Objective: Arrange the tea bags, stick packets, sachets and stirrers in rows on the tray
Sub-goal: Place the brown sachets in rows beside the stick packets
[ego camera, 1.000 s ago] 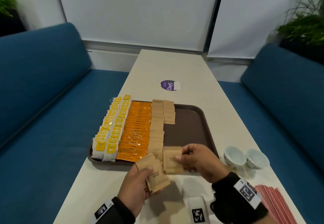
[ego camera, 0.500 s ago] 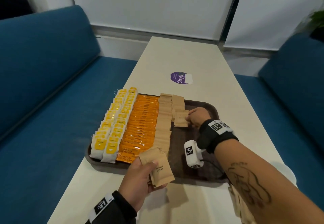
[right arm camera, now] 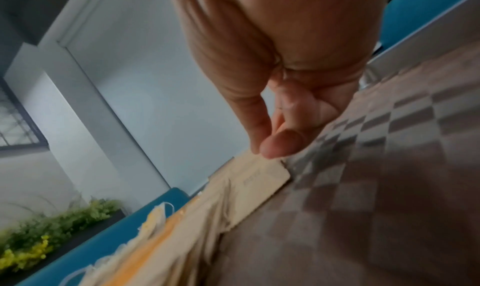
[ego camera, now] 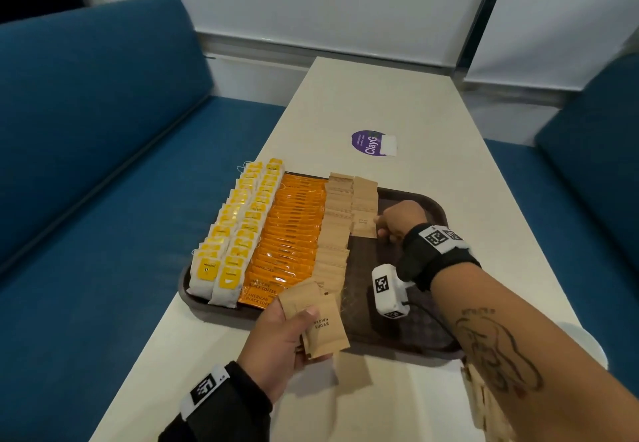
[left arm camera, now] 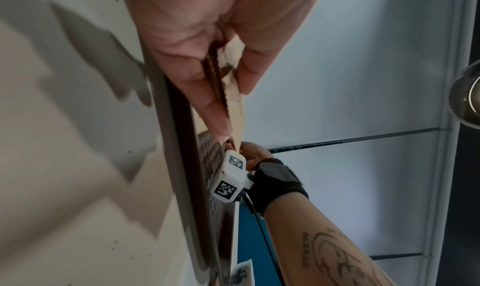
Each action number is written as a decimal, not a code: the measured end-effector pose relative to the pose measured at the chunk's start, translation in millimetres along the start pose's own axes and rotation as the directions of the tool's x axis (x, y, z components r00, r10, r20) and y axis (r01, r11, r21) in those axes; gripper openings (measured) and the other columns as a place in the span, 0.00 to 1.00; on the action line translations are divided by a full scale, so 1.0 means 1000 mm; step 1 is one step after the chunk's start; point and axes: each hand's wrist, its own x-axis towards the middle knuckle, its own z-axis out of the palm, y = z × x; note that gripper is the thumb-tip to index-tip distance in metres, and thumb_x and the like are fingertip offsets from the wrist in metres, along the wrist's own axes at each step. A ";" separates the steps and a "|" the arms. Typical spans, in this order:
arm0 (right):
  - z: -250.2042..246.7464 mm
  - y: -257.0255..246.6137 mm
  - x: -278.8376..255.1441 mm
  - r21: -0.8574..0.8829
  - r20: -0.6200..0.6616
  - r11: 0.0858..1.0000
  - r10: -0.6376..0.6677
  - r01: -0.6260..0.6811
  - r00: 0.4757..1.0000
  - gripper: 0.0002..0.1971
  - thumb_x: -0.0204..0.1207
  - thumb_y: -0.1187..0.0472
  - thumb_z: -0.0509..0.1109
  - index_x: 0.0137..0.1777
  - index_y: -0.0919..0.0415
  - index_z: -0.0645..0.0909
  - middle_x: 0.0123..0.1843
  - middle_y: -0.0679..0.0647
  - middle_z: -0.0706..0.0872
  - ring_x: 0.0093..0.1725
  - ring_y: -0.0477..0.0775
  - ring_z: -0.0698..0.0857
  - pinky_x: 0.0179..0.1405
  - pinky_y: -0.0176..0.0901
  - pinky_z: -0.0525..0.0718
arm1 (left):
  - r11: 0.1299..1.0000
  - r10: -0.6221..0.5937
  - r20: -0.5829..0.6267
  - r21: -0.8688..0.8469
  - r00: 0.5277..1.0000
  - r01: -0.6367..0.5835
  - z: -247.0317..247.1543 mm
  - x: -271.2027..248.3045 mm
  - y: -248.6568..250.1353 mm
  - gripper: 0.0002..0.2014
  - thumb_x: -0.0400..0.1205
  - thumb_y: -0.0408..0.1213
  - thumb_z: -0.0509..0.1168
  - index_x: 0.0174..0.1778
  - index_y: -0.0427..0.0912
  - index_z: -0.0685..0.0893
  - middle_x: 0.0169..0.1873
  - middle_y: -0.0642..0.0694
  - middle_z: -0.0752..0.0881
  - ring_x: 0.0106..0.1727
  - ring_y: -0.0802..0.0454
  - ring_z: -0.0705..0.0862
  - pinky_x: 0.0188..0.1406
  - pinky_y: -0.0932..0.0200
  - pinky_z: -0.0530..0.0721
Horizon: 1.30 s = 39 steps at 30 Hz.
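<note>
the step in hand, as i judge it, is building the second row of brown sugar sachets on the dark brown rectangular plastic tray [ego camera: 428,203]. the tray sits on the long cream table [ego camera: 380,103] and already carries two rows of yellow-tagged white tea bags [ego camera: 238,234], a row of orange coffee stick packets [ego camera: 294,227] and one full row of sachets. the short second row of kraft-paper brown sugar sachets [ego camera: 364,199] lies just ahead of the right hand [ego camera: 401,220]. its nearest sachet [right arm camera: 262,179] lies flat on the tray under the fingertips [right arm camera: 280,144]; thumb and forefinger are drawn together at its edge, but i cannot tell whether they pinch it or only touch it. the left hand [ego camera: 276,341] hovers at the tray's near edge, thumb and fingers clamped on a fanned stack of spare brown sugar sachets [ego camera: 321,324]. the next move likely calls for letting go of the placed sachet, drawing one more from the left-hand stack, and lapping it just short of the fingertips' present spot.
</note>
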 end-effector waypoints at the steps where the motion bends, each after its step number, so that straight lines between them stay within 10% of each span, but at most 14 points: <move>1: -0.003 0.003 -0.009 0.048 -0.014 0.999 -0.022 0.023 1.000 0.09 0.82 0.60 0.66 0.39 0.59 0.78 0.29 0.52 0.79 0.25 0.47 0.75 0.23 0.34 0.71 | 1.000 0.017 0.001 0.006 1.000 -0.017 0.000 -0.001 0.001 0.13 0.83 0.30 0.60 0.57 0.52 0.79 0.49 0.43 0.89 0.49 0.41 0.87 0.32 0.50 0.86; 7: -0.005 0.039 -0.106 0.223 0.110 0.920 -0.352 0.322 0.929 0.06 0.76 0.57 0.73 0.47 0.58 0.80 0.32 0.50 0.84 0.27 0.44 0.80 0.25 0.31 0.78 | 0.996 0.077 0.051 0.044 0.996 -0.079 0.004 -0.007 0.001 0.14 0.83 0.29 0.60 0.62 0.50 0.79 0.50 0.43 0.89 0.50 0.41 0.87 0.34 0.50 0.87; 12: 0.018 0.069 -0.165 0.327 0.344 0.912 -0.361 0.250 0.867 0.16 0.67 0.60 0.80 0.49 0.61 0.78 0.33 0.51 0.87 0.26 0.46 0.80 0.21 0.34 0.73 | 0.989 0.113 0.118 0.086 0.987 -0.123 0.012 -0.018 -0.002 0.14 0.83 0.29 0.61 0.60 0.49 0.81 0.49 0.44 0.90 0.46 0.45 0.89 0.38 0.49 0.88; 19: 0.042 0.098 -0.186 0.477 0.291 0.861 -0.344 0.177 0.893 0.15 0.68 0.69 0.79 0.48 0.64 0.75 0.27 0.51 0.87 0.22 0.46 0.80 0.15 0.32 0.67 | 0.991 0.087 0.109 0.090 0.990 -0.097 0.010 -0.030 -0.006 0.10 0.84 0.31 0.59 0.55 0.50 0.81 0.48 0.42 0.90 0.46 0.44 0.89 0.41 0.46 0.88; 30: 0.013 0.072 -0.155 0.549 0.160 0.826 -0.252 0.126 0.955 0.05 0.75 0.71 0.71 0.40 0.62 0.81 0.32 0.52 0.88 0.22 0.41 0.78 0.19 0.29 0.77 | 1.000 -0.001 0.088 -0.019 0.996 0.003 -0.004 -0.019 0.002 0.15 0.86 0.28 0.53 0.63 0.47 0.77 0.54 0.34 0.87 0.48 0.33 0.89 0.24 0.55 0.88; 34: -0.001 0.046 -0.102 0.472 -0.020 0.867 -0.171 0.160 0.985 0.04 0.76 0.68 0.71 0.49 0.65 0.83 0.40 0.54 0.88 0.27 0.43 0.79 0.22 0.29 0.78 | 0.999 -0.007 0.065 -0.038 0.998 0.009 -0.010 -0.010 0.003 0.15 0.86 0.28 0.53 0.65 0.46 0.76 0.55 0.33 0.86 0.49 0.32 0.89 0.24 0.56 0.87; 39: 0.003 0.021 -0.037 0.264 0.054 0.965 0.000 -0.014 0.999 0.05 0.79 0.65 0.69 0.41 0.62 0.78 0.36 0.56 0.84 0.28 0.47 0.74 0.28 0.36 0.72 | 0.998 -0.021 0.055 -0.057 0.998 0.024 -0.014 -0.004 0.003 0.14 0.86 0.28 0.53 0.61 0.49 0.77 0.53 0.35 0.87 0.48 0.33 0.89 0.25 0.56 0.88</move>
